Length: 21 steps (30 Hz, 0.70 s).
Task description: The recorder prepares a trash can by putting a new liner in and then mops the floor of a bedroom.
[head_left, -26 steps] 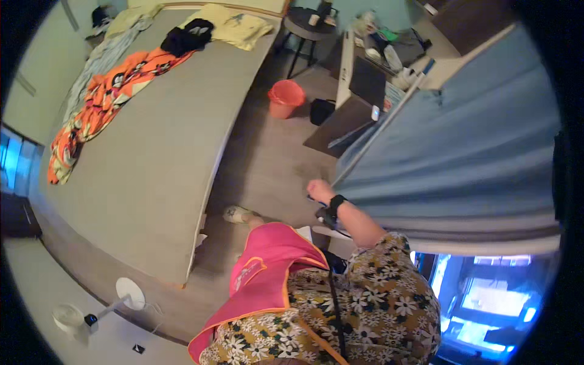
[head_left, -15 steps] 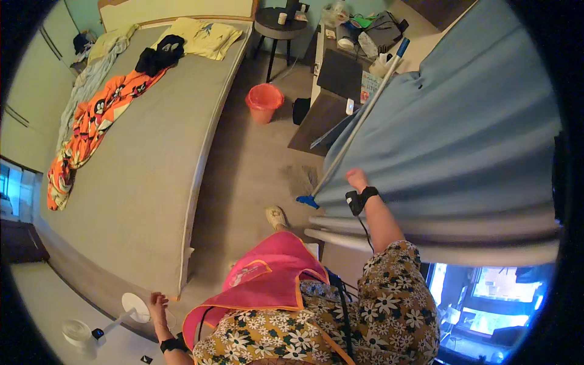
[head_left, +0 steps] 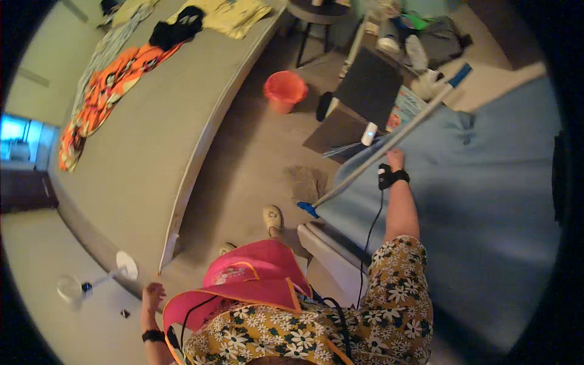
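Observation:
My right hand (head_left: 395, 160) is stretched forward over blue fabric (head_left: 468, 188), its fingertips close to the pale pole of a broom (head_left: 413, 123). The pole looks unbroken past the hand; whether they touch I cannot tell, and the fingers are blurred and partly hidden. The broom leans slantwise across the fabric, with a blue-based bristle head (head_left: 308, 208) low at its near end and a blue grip at its far end. At the lower left my left hand (head_left: 152, 296) hangs with loosely parted fingers and holds nothing, nearest a white stand with a round base (head_left: 127, 266).
A bare mattress (head_left: 146, 134) with an orange blanket (head_left: 128, 67) lies to the left. An orange-red bin (head_left: 285, 91) stands on the floor ahead. Beyond the broom is a cluttered dark desk (head_left: 368, 85). A pale furniture edge (head_left: 331, 252) is near my right side.
My right hand has moved forward and right, closer to the broom's pole. The blue fabric has shifted and shows fewer folds. The view has turned, and my left hand stays low and empty.

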Motion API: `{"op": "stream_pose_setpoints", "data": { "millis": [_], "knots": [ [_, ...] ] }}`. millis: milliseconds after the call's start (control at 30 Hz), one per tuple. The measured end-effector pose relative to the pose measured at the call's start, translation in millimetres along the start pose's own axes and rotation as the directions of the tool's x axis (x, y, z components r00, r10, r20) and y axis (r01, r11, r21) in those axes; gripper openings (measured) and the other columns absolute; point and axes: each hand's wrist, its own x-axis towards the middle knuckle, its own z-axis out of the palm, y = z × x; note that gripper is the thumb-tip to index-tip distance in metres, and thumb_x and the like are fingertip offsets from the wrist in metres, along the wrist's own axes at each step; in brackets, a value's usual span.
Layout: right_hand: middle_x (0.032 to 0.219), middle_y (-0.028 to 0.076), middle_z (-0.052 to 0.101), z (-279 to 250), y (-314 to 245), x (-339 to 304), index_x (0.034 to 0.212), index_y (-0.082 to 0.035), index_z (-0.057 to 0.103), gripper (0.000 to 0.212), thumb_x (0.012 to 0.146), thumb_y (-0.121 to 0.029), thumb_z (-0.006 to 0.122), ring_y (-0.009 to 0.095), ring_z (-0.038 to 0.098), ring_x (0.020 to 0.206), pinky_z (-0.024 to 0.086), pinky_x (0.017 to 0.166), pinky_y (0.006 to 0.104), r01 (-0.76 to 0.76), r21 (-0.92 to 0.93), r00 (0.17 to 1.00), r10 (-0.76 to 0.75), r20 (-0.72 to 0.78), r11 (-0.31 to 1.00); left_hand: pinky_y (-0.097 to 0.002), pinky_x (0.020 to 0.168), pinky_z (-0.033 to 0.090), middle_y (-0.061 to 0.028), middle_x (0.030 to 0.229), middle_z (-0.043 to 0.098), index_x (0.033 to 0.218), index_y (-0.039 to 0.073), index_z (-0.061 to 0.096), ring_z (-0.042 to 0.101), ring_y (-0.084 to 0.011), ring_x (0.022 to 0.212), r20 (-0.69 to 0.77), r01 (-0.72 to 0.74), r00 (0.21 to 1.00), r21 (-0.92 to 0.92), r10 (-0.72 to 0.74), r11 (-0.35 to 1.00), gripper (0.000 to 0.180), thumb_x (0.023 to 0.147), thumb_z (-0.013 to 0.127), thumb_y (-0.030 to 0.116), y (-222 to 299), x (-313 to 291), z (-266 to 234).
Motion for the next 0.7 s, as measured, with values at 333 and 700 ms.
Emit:
{"op": "stream_pose_setpoints", "data": {
  "millis": [333,700],
  "knots": [
    [0.068,0.006,0.058,93.6,-34.5,-17.0,0.077,-0.001,0.054,0.021,0.061,-0.006,0.066,0.016,0.055,0.065,0.044,0.060,0.0292,-0.006,0.489,0.993,-0.052,0.104,0.872,-0.0240,0.058,0.043,-0.0043,0.077,0.059,0.091,0.001,0.056,0.056,-0.0117,0.066,-0.004,0.063,0.998,-0.020,-0.063,0.998,0.015,0.079,0.053,0.009,67.3,26.9,-10.2],
    [0.081,0.016,0.059,149.1,-3.9,-24.6,0.082,0.003,0.056,0.026,0.063,-0.016,0.060,0.026,0.055,0.069,0.043,0.061,0.0380,-0.331,0.456,0.904,0.417,-0.099,0.826,-0.0247,0.067,0.044,-0.0067,0.083,0.059,0.094,0.001,0.055,0.055,-0.0120,0.074,0.181,-0.209,0.963,0.020,0.202,0.978,0.014,0.081,0.052,0.005,166.1,105.9,42.0]
  ]
}}
